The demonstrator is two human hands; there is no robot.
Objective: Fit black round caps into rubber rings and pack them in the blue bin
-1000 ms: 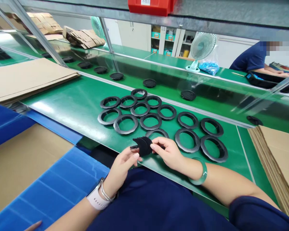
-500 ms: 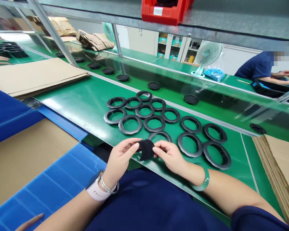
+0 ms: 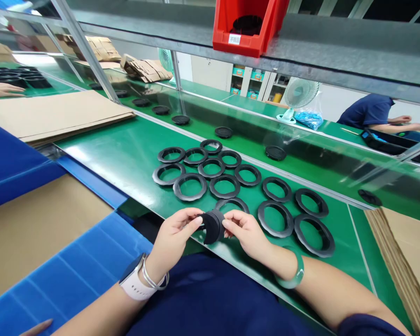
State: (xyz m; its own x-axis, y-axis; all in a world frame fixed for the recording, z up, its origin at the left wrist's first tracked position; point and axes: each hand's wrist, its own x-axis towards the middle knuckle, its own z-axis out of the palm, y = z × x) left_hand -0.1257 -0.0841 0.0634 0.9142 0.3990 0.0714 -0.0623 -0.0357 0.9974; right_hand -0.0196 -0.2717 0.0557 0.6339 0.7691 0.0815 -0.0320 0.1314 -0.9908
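Note:
Between my two hands is a small black curved part [image 3: 214, 227], held just over the front edge of the green tabletop [image 3: 115, 149]. My left hand [image 3: 178, 233] pinches its left side with thumb and fingers. On the opposite side, my right hand [image 3: 247, 233] grips the right edge between thumb and fingertips. The part's exact kind cannot be made out. Beyond my hands lie several black plastic rings [image 3: 224, 186], flat on the tabletop and close together. The nearest ring [image 3: 240, 202] is partly hidden behind the black part and my right hand.
Flat cardboard sheets [image 3: 66, 112] lie at left, and a cardboard stack [image 3: 402, 256] stands at right. A blue box [image 3: 66, 256] is beside my left arm. Black discs [image 3: 224, 132] rest on the green strip behind the rail. Overhead hangs a red bin [image 3: 241, 44]. A co-worker [image 3: 369, 112] bends at far right.
The black part has turned in my fingers, so its ridged curved side now shows more. Both hands keep hold of it. My view has tilted up slightly, showing more of the red bin.

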